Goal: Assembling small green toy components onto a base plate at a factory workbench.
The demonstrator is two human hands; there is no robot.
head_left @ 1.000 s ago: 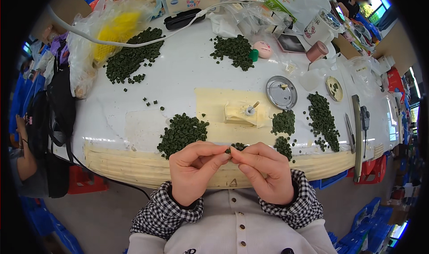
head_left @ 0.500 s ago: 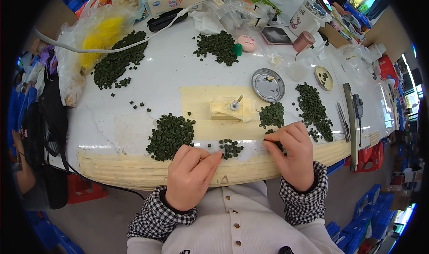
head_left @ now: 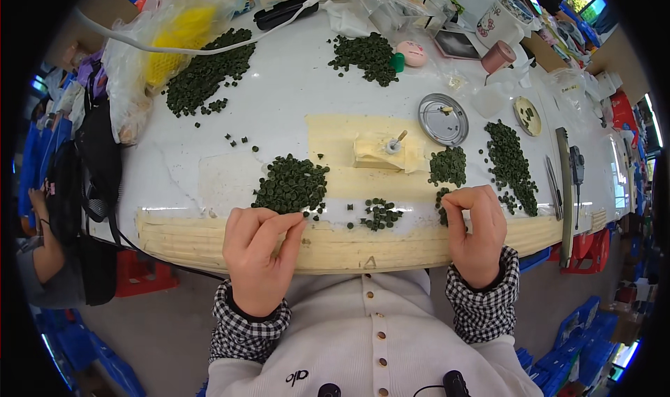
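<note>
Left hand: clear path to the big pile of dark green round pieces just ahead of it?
Probably yes. The left hand rests on the table's taped front edge with its fingertips at the near edge of the pile of dark green round pieces, and nothing lies between them.

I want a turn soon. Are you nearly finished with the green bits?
Not nearly. Small sorted-looking heaps lie by the right hand. Its fingers pinch at bits there, while the left hand touches the near pile. Big far piles sit untouched.
</note>
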